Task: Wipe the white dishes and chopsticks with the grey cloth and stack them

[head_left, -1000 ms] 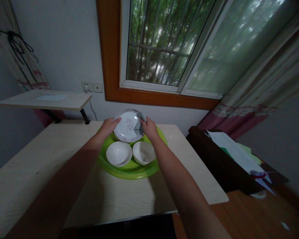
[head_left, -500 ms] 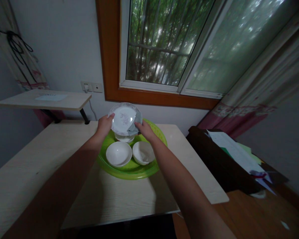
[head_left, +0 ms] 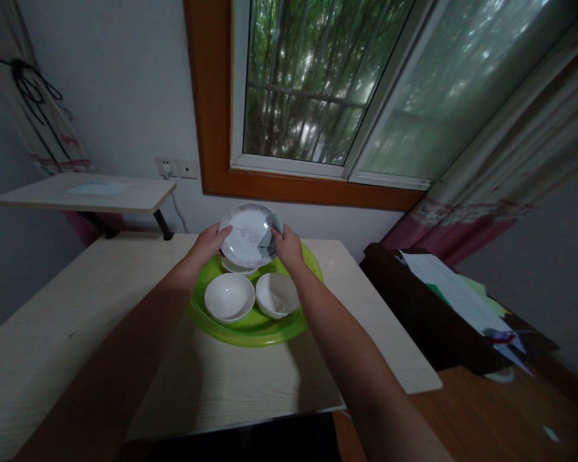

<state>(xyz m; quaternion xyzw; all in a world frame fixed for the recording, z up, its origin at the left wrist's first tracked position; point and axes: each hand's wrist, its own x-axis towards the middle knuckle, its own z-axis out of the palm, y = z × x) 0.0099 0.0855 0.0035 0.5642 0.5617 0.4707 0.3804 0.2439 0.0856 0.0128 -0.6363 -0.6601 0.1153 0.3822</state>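
A white plate point(head_left: 245, 232) with a faint floral pattern is held up, tilted toward me, above the back of a round green tray point(head_left: 250, 339). My left hand point(head_left: 209, 244) grips its left rim, thumb on the face. My right hand point(head_left: 288, 247) pinches a grey-green cloth point(head_left: 268, 240) against the plate's right side; part of the cloth lies on the face and the rest is hidden. Two white bowls, a left bowl point(head_left: 230, 297) and a right bowl point(head_left: 277, 296), sit upright on the tray. Another white dish point(head_left: 239, 267) shows partly below the plate.
The tray stands on a light wooden table point(head_left: 250, 385) against the wall. At the back left is a small raised shelf point(head_left: 87, 192) with a paper on it. A dark cabinet with papers point(head_left: 447, 289) stands right of the table, below the curtain point(head_left: 491, 173).
The plate has shifted slightly right and down, with both hands still on it. The right hand and cloth have moved up along its right side. The bowls and tray have stayed put.
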